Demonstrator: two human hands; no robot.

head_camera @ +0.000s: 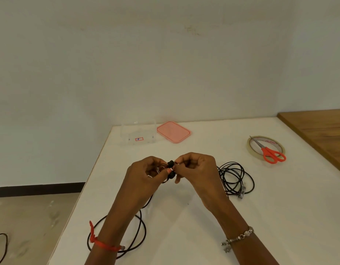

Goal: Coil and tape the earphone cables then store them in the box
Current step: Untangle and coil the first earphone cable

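Above the middle of the white table [203, 226], my left hand [144, 176] and my right hand [196, 169] pinch the two black earbuds [171, 169] of one earphone between them. Its black cable [140, 226] hangs down under my left wrist and lies in loose loops near the table's front left edge. A second black earphone cable [235, 175] lies coiled on the table just right of my right hand. The clear plastic box [139, 133] stands open at the back, with its pink lid [173, 132] lying beside it on the right.
A roll of clear tape [265, 145] lies at the right, with orange-handled scissors [270, 153] resting across it. A wooden surface [322, 131] adjoins the table's right edge. Another black cable [0, 245] lies on the floor at the lower left. A wall stands behind the table.
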